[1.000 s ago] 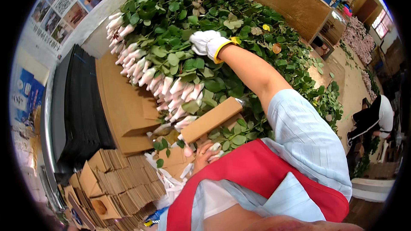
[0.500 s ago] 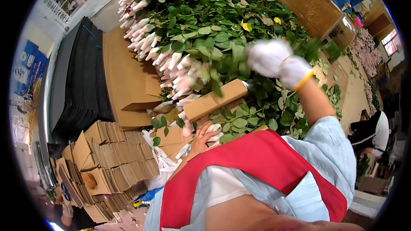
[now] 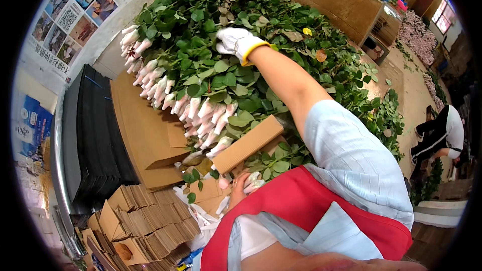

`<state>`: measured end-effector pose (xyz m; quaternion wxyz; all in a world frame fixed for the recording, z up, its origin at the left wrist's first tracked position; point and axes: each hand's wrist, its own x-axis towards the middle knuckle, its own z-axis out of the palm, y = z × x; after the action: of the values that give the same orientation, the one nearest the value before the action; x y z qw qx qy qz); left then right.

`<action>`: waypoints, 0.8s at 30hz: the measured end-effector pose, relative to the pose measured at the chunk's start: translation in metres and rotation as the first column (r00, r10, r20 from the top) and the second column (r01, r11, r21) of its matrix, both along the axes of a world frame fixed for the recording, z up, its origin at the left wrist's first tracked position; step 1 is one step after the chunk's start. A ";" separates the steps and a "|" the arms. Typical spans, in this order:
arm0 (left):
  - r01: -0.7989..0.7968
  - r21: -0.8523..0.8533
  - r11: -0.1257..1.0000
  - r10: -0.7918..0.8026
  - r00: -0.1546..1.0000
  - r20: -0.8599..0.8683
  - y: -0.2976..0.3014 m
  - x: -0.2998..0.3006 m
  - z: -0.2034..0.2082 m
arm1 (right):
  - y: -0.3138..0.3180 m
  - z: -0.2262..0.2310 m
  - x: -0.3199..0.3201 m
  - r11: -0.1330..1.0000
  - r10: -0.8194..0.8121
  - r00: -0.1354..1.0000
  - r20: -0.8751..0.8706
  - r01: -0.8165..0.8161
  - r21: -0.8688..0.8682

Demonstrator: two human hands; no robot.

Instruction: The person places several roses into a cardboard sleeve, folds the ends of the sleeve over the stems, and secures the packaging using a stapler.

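1. Gloved in white, the right hand (image 3: pixel 237 42) lies with fingers curled among the leaves of the rose pile (image 3: pixel 211 70); whether it grips a stem I cannot tell.
2. Below the pile's near edge, the bare left hand (image 3: pixel 243 188) closes on a few wrapped buds (image 3: pixel 253 180).
3. Just above that hand, a folded cardboard strip (image 3: pixel 248 143) rests against the pile.
4. Left of the pile lie flat cardboard sheets (image 3: pixel 143 130).
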<state>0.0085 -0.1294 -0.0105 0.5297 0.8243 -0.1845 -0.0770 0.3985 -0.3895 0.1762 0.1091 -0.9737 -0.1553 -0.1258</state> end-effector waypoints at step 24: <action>0.019 0.049 0.999 -0.026 0.988 0.153 0.010 -0.016 -0.039 | 0.076 0.016 0.072 0.989 0.119 0.993 0.000 -0.118 -0.085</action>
<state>-0.0079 -0.1191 -0.0499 0.4932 0.8381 -0.2321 -0.0237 0.4701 -0.3138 0.1919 0.0745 -0.9662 -0.2184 -0.1149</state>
